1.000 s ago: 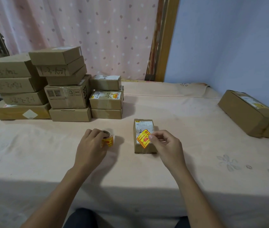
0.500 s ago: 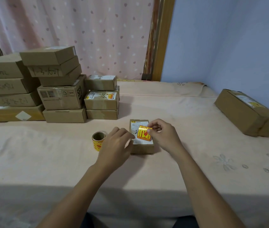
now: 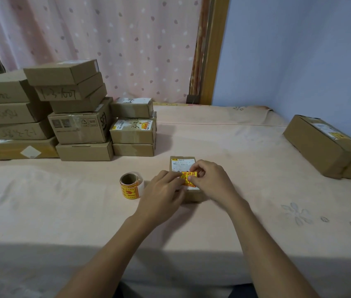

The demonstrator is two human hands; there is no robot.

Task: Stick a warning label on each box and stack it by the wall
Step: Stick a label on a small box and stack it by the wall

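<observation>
Boxes (image 3: 41, 117) of brown cardboard stand stacked at the far left of the cloth-covered bench (image 3: 245, 222), and most show no warning sticker, so they look left to do. Nearer, a label roll (image 3: 129, 188) stands on end. Just right of it, the left hand (image 3: 161, 196) reaches to the small box (image 3: 182, 163) lying mid-bench; its fingertips meet the left edge of the warning label (image 3: 188, 178), though whether that grip pinches or only presses cannot be told. The right hand (image 3: 211, 179) has its grip pinched on the label's right side, holding it on the box top, seemingly not yet smoothed flat. Far right, one long box (image 3: 320, 151) lies by the blue wall (image 3: 299, 61) with a yellowish sticker on top, probably finished. Most of the job appears unfinished.
</observation>
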